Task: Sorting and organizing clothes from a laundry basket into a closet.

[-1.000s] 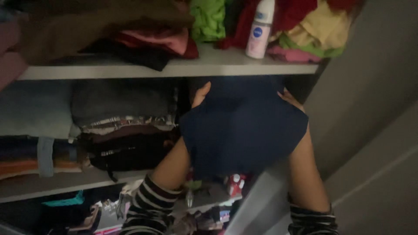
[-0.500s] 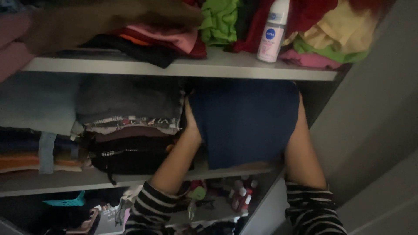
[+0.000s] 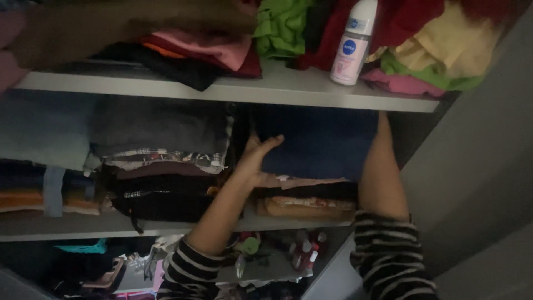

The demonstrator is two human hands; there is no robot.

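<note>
Wardrobe shelves (image 3: 222, 89), dim, stacked with clothes. Navy garment (image 3: 319, 141): folded, long axis level, atop right-hand pile on middle shelf. Left hand (image 3: 256, 158): fingers spread, flat against its left edge. Right hand: hidden behind it, grip unclear. Bottle (image 3: 352, 44) above.

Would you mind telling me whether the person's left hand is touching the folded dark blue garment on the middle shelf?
Touching. The head view shows the left hand pressed against the left side of the dark blue garment, fingers lying across its front edge.
</note>
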